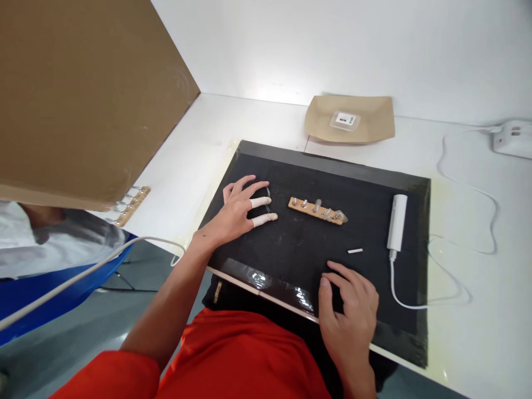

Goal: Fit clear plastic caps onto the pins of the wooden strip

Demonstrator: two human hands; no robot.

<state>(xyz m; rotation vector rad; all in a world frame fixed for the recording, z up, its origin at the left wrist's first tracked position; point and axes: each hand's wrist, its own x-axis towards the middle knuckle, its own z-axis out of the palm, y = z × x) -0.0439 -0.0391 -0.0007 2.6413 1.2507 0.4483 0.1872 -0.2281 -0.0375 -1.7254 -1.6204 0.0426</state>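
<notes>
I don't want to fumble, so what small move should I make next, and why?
Perhaps reach your right hand forward to the short white stick: it lies on the black mat just beyond those fingers, nothing shows in that hand, and your left hand is farther away.

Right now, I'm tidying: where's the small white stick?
In the head view, the small white stick lies right of centre on the black mat, just beyond the right hand.

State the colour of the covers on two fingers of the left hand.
White: the finger covers on the left hand, as the head view shows.
</notes>
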